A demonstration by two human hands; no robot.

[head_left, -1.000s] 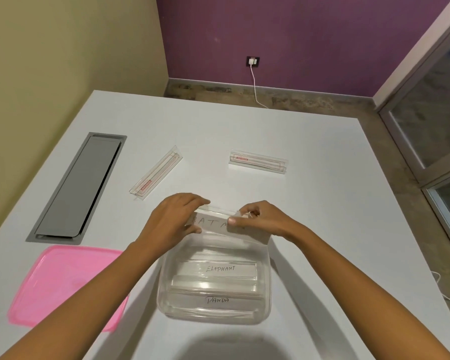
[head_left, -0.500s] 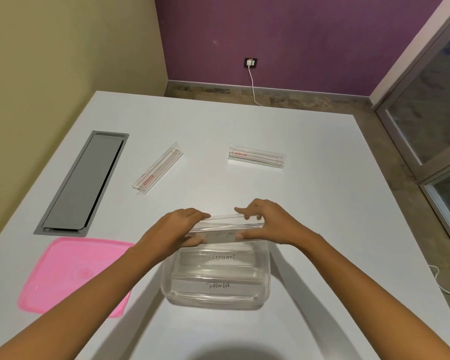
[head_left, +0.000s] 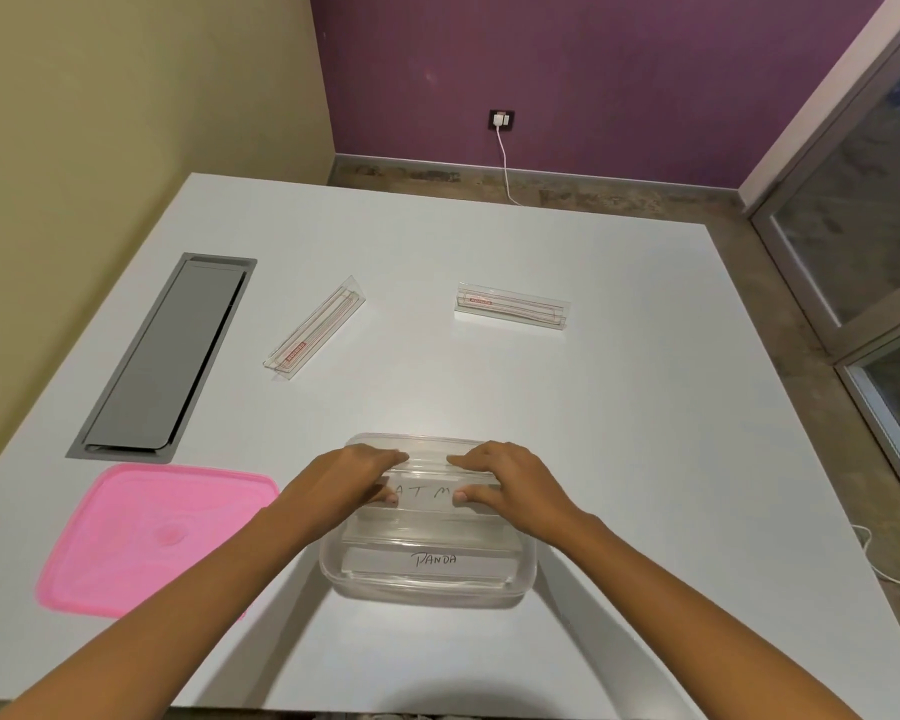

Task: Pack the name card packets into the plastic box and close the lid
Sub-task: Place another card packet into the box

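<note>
Both hands are down in the clear plastic box (head_left: 427, 584) at the near middle of the white table (head_left: 619, 407): the left hand (head_left: 341, 485) and the right hand (head_left: 510, 485) each pinch one end of a clear name card packet (head_left: 424, 498) whose handwritten label shows only the letters "A T M" between the thumbs, fingers curled over its far long edge and thumbs on the near face. It sits at the 12 o'clock side of the box, over or against the packets already inside; whether it has fully settled I cannot tell. At the 6 o'clock side lies a packet labelled "PANDA" (head_left: 434, 559). Two more packets wait on the table well apart from the box: a slanted one (head_left: 315, 327) at about 11 o'clock and a level one (head_left: 513, 308) at about 1 o'clock. The pink lid (head_left: 157, 537) lies flat at 9 o'clock, just beside the box. These packets look light, stiff and smooth, so they probably slide on one another and flex little; gripping the short ends with both hands, as here, should keep one level while it seats. The lid looks thin and bendy; it is likely best lifted by opposite edges and pressed down around the rim.
</note>
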